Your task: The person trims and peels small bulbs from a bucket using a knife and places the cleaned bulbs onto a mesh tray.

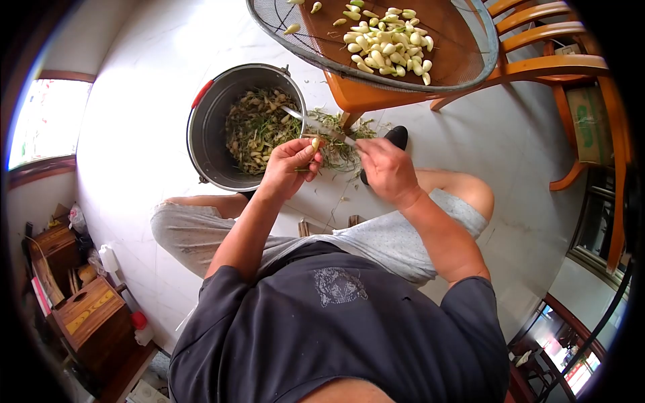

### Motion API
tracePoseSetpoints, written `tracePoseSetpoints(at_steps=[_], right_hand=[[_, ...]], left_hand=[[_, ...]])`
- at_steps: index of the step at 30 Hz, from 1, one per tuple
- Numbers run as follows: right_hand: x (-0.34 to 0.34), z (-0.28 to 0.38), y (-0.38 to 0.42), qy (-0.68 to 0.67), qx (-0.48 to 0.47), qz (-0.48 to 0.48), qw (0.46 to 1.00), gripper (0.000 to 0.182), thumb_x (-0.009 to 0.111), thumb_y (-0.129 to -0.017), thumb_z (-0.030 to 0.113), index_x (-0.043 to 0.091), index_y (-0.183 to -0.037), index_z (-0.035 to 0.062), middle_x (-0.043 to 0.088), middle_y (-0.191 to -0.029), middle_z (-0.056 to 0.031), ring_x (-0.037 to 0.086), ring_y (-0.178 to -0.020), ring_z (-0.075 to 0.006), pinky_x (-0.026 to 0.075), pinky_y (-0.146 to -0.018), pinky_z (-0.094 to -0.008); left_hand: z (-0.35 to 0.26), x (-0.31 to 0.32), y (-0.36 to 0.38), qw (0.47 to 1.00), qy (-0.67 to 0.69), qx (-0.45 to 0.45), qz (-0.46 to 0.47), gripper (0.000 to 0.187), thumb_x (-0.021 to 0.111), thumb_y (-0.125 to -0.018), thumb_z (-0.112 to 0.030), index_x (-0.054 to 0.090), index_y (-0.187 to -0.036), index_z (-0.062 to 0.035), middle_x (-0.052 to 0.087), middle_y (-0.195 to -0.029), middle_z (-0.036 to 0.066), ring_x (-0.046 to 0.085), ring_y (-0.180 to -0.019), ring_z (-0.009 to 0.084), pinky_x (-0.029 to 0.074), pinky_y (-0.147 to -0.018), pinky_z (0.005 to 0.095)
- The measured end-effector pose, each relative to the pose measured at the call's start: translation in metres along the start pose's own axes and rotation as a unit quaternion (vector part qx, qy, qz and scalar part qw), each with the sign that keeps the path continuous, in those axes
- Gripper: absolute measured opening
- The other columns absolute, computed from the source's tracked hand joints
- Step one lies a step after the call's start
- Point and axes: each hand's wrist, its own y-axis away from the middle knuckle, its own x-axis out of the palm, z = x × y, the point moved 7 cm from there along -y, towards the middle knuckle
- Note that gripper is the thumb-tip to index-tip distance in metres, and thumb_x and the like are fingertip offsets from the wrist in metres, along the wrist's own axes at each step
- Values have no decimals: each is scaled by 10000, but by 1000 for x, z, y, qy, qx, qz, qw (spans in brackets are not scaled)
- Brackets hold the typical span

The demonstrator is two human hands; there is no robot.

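I observe two hands from the head view. The left hand has its grip narrowed to a thumb-and-finger pinch, with one pale bulb held upright at the tips; the remaining fingers are loosely curled. The right hand has its grip closed around the handle end of one knife; the handle itself is hidden in the fist. The blade points up and left, passing close to the pinched bulb; I cannot tell whether the two touch. I count one bucket, holding a heap of untrimmed bulbs too tangled to count, and one mesh tray, carrying a pile of pale bulbs too overlapped to count, plus a few lying apart on its left side. The tray sits on a wooden seat and extends past the seat's left edge. The left hand is in line with the bucket's right rim, and the knife tip lies over the bucket's mouth. Green trimmings lie on the floor between bucket and right shoe. I note floor extending left from the bucket and right from the shoe.
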Motion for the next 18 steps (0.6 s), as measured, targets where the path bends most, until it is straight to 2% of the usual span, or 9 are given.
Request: tracePoseSetpoints(at_steps=[5, 8, 11, 14, 18], right_hand=[[-2, 31, -2, 4, -107, -31, 994, 257, 645, -744, -5, 627, -1000, 12, 603, -867, -100, 617, -743, -270, 513, -648, -340], [2, 30, -2, 15, -113, -25, 993, 262, 653, -738, -1, 629, -998, 17, 599, -862, -95, 619, -733, -259, 511, -633, -330], [4, 29, -2, 25, -112, -19, 993, 258, 658, -736, 8, 627, -992, 18, 594, -852, -90, 617, -725, -255, 510, -625, -332], [5, 29, -1, 49, -117, -16, 992, 252, 661, -739, 21, 626, -989, 20, 591, -847, -85, 616, -721, -252, 509, -619, -330], [6, 29, 0, 54, -118, -16, 991, 255, 661, -738, 29, 623, -990, 20, 589, -844, -83, 615, -721, -249, 510, -619, -329]], left_hand=[[6, -4, -1, 1000, 2, 18, -20, 135, 523, -891, -23, 585, -983, 54, 605, -781, 96, 552, -595, 122, 434, -479, 226], [1, 3, -1, 999, 26, 25, -39, 148, 518, -857, 6, 578, -975, 72, 601, -778, 119, 553, -589, 140, 425, -467, 240], [6, 1, -3, 998, 32, 12, -43, 161, 535, -858, -35, 580, -977, 62, 602, -780, 120, 549, -578, 149, 414, -457, 256], [5, 5, 2, 994, 46, -6, -99, 169, 536, -854, -66, 583, -967, 51, 598, -767, 113, 545, -568, 154, 403, -453, 265], [9, 1, -1, 996, 36, -1, -76, 160, 534, -852, -84, 583, -945, 36, 590, -744, 104, 542, -568, 155, 402, -454, 264]])
